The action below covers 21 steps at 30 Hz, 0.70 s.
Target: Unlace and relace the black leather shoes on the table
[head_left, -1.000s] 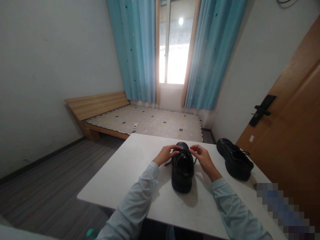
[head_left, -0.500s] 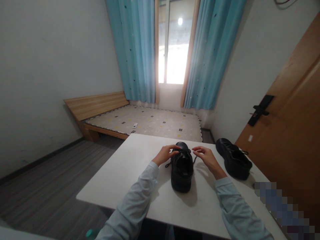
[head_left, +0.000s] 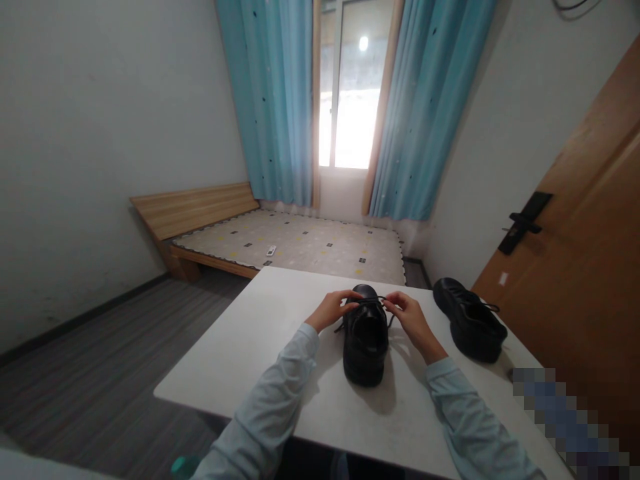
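Observation:
A black lace-up shoe stands on the white table, its toe pointing away from me and its heel toward me. On its left side, my left hand has its fingers closed at the black shoelace across the top. My right hand pinches a lace loop or end at the shoe's right side. Loose lace ends hang down on both sides of the shoe. The exact grip of the left fingertips is partly hidden against the black upper.
A second black shoe stands at the table's right edge. Beyond the table is a bed with a small white remote on it. To the right is a wooden door; blue curtains frame the window.
My right hand has moved left to the shoe, and its fingers have closed on the lace. My left hand stays at the lace on the other side.

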Each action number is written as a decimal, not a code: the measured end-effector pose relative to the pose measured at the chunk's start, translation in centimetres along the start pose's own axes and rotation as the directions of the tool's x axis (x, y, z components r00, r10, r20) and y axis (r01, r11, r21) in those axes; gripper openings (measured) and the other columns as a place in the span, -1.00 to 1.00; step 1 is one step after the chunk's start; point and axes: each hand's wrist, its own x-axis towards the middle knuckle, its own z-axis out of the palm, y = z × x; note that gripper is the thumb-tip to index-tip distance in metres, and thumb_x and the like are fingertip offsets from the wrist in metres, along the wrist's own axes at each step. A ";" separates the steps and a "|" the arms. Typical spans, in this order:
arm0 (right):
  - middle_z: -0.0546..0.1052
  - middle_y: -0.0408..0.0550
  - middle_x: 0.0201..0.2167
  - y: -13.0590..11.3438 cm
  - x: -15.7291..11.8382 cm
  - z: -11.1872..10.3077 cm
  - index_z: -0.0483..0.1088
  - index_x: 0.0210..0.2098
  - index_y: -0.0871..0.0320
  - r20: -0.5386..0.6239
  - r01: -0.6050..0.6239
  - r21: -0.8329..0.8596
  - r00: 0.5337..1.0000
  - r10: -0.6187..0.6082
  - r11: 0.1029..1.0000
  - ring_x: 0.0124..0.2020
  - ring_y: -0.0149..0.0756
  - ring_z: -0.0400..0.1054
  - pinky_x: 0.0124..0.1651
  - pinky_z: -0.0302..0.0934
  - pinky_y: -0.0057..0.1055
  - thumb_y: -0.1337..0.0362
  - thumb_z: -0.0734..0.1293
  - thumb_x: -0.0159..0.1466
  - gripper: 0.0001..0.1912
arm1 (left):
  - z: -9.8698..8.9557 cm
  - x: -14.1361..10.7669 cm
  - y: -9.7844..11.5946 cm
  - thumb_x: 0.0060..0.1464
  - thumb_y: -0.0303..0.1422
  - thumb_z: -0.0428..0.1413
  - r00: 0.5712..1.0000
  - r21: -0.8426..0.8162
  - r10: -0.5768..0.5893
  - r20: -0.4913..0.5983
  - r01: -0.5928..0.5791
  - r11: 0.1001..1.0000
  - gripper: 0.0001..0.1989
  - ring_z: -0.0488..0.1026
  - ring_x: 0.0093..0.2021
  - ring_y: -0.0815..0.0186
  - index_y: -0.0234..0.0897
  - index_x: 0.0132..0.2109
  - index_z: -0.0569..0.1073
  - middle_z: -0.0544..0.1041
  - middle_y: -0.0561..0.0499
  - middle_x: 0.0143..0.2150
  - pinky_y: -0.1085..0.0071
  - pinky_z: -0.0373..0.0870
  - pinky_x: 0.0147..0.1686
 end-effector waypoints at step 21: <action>0.41 -0.10 -0.48 -1.1 -0.4 -0.2 0.31 -0.42 0.14 0.013 0.128 -0.155 0.992 -0.128 0.980 -0.41 -0.29 0.32 -0.31 0.25 -0.35 0.14 0.27 0.18 -0.81 | -0.1 0.0 0.2 0.08 -0.30 0.08 1.000 0.011 -0.006 0.019 0.006 1.000 -0.71 0.41 0.02 0.25 -0.20 -0.03 0.47 0.51 -0.01 0.00 0.30 0.30 0.07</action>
